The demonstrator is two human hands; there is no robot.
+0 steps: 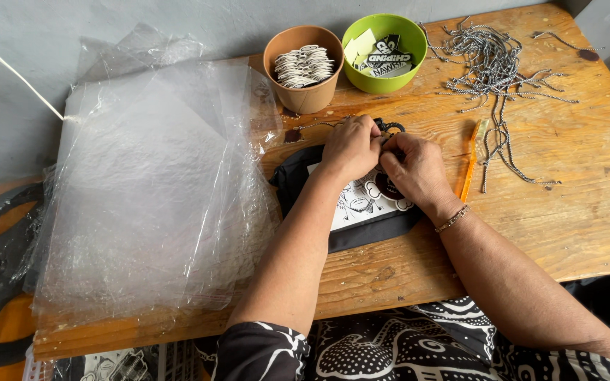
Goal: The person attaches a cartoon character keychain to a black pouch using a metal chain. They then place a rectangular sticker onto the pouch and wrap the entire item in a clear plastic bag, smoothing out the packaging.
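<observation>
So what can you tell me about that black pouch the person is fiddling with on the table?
The black pouch looks like soft fabric, with a white panel of black cartoon-style drawings on its front. It lies flat on the worn wooden table, just right of a stack of clear plastic bags. The left hand and right hand both press on its upper edge, pinching something small and dark there, and hide much of its top. An orange tool lies beside it, apart.

both hands — left hand (351,147), right hand (412,168) — pinch at a black pouch (361,212) on the wooden table (573,176).
</observation>
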